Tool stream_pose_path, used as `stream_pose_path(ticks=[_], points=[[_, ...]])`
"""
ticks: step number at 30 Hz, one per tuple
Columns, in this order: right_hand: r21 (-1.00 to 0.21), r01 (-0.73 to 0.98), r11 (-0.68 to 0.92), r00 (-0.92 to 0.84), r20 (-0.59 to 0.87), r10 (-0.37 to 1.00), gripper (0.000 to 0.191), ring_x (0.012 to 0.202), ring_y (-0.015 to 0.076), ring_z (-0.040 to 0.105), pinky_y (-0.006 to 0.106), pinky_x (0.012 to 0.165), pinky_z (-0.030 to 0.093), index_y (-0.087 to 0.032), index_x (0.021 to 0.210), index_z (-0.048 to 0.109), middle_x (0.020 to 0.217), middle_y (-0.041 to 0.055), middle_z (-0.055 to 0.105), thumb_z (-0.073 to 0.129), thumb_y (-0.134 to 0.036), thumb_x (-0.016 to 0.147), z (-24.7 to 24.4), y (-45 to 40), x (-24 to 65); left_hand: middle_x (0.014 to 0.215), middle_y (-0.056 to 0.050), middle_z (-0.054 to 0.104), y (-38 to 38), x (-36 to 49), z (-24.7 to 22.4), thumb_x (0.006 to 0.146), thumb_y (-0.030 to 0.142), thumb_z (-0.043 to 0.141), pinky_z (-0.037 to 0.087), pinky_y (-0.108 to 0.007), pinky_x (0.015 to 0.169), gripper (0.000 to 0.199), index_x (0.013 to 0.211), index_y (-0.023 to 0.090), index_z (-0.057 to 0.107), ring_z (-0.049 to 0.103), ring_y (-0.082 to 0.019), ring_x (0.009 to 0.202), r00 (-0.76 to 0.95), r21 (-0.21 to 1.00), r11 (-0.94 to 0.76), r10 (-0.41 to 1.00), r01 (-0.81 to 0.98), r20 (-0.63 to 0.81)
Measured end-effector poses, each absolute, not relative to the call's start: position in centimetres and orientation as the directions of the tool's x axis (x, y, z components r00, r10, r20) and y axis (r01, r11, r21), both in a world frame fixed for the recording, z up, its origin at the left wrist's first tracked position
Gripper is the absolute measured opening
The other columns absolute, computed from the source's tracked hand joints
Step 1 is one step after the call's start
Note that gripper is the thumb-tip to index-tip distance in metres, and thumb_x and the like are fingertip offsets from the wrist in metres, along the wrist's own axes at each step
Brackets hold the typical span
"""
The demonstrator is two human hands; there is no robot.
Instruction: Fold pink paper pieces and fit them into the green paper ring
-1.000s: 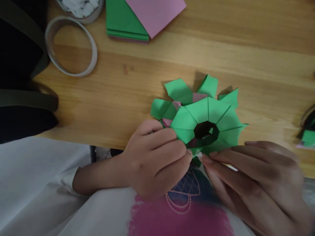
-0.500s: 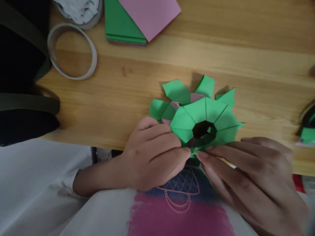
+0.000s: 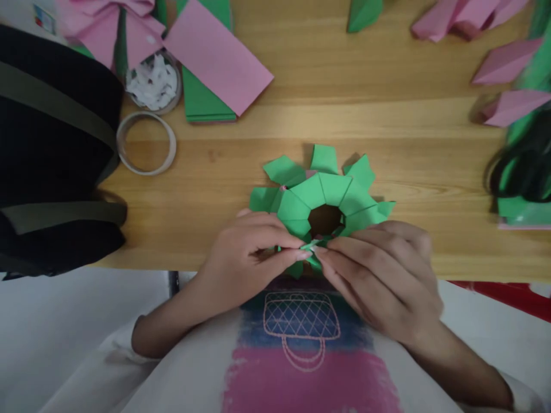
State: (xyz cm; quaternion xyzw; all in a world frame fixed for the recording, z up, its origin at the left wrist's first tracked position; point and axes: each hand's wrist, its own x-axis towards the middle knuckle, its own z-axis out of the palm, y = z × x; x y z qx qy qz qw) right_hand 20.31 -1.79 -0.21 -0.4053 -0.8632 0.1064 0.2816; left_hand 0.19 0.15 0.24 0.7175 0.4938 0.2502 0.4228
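Green folded paper, creased into flat facets, forms a flapped ring (image 3: 334, 188) around a dark opening at the frame's centre. Fingers of the left hand (image 3: 241, 258) and right hand (image 3: 387, 275) pinch its lower edge, partly hiding it; a pale bit (image 3: 314, 248) between them is unclear. Upper left, a smooth tape roll (image 3: 172, 144) lies on the grainy wooden worktop (image 3: 279, 126). A blurred black object (image 3: 530, 163) meets the right border.

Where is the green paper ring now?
In the head view, the green paper ring is right of centre, by the near edge of the table, the left hand and right hand at its near side.
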Motion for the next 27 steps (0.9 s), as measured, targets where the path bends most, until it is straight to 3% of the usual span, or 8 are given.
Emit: stream_pose_path(ticks=[4,9,11,14,16,19,23,27], points=[[-0.426,0.573,0.700,-0.532,0.456,0.713,0.008,0.075,0.0153,0.064,0.035,0.073,0.048,-0.017,0.085,0.065,0.083,0.0019,0.074,0.064,-0.009,0.086,-1.3,-2.9,20.3,0.068,0.004,0.070,0.2,0.1,0.0,0.078,0.022,0.075,0.041,-0.023,0.052,0.007,0.072,0.022,0.072,0.057,-0.009,0.057,0.287,0.901,-0.018,0.951,0.433,-0.118],[-0.725,0.437,0.533,-0.445,0.341,0.828,0.009,0.078,0.0143,0.065,0.030,0.070,0.051,-0.020,0.089,0.064,0.084,0.0020,0.072,0.060,-0.012,0.088,0.4,-2.7,21.7,0.066,0.003,0.067,0.1,-0.1,-0.2,0.075,0.025,0.077,0.037,-0.023,0.047,0.004,0.074,0.022,0.073,0.050,-0.008,0.052,0.245,0.896,-0.027,0.965,0.444,-0.093],[-0.758,0.449,0.473,-0.384,0.314,0.868,0.011,0.075,0.0130,0.065,0.026,0.067,0.051,-0.021,0.087,0.064,0.081,0.0009,0.071,0.061,-0.011,0.087,1.8,-0.7,21.7,0.067,0.002,0.068,-0.1,0.0,-0.5,0.075,0.025,0.077,0.038,-0.023,0.049,0.004,0.075,0.021,0.074,0.050,-0.008,0.052,0.249,0.891,-0.063,0.967,0.451,-0.057],[-0.730,0.466,0.499,-0.407,0.324,0.854,0.008,0.068,0.0122,0.065,0.024,0.063,0.048,-0.020,0.080,0.066,0.074,-0.0005,0.070,0.062,-0.015,0.085,3.2,4.7,19.1,0.065,0.001,0.067,-0.2,0.1,-1.1,0.073,0.020,0.076,0.039,-0.022,0.052,0.003,0.075,0.019,0.074,0.050,-0.008,0.052,0.254,0.889,-0.085,0.967,0.450,-0.036],[-0.711,0.507,0.487,-0.484,0.232,0.843,0.007,0.070,0.0132,0.066,0.024,0.065,0.047,-0.018,0.082,0.069,0.076,0.0005,0.072,0.063,-0.014,0.081,3.6,9.2,15.5,0.066,0.001,0.067,-0.2,0.3,-1.4,0.073,0.017,0.076,0.039,-0.022,0.053,0.002,0.074,0.018,0.074,0.051,-0.008,0.053,0.241,0.888,-0.082,0.970,0.453,-0.034],[-0.518,0.669,0.534,-0.607,0.035,0.794,0.017,0.082,0.0174,0.068,0.025,0.071,0.046,-0.012,0.085,0.073,0.089,0.0078,0.075,0.056,-0.012,0.083,3.0,15.2,9.1,0.068,0.000,0.067,-0.2,0.5,-1.6,0.071,0.016,0.077,0.039,-0.022,0.056,0.005,0.076,0.017,0.075,0.052,-0.009,0.056,0.222,0.874,-0.051,0.973,0.483,-0.066],[-0.395,0.679,0.618,-0.690,-0.057,0.722,0.017,0.092,0.0178,0.069,0.024,0.078,0.048,-0.013,0.087,0.074,0.094,0.0087,0.076,0.058,-0.009,0.083,1.6,19.4,2.5,0.071,-0.001,0.068,-0.3,0.8,-1.5,0.072,0.016,0.076,0.040,-0.024,0.062,0.006,0.077,0.017,0.076,0.054,-0.011,0.062,0.218,0.866,0.005,0.967,0.500,-0.132],[-0.279,0.718,0.637,-0.688,-0.146,0.711,0.017,0.098,0.0184,0.066,0.035,0.087,0.053,-0.014,0.101,0.068,0.107,0.0081,0.071,0.060,-0.024,0.091,0.9,21.0,-0.5,0.077,-0.002,0.070,-0.3,0.9,-1.8,0.073,0.018,0.077,0.041,-0.027,0.070,0.005,0.077,0.020,0.076,0.059,-0.015,0.073,0.236,0.862,0.004,0.961,0.507,-0.143]])
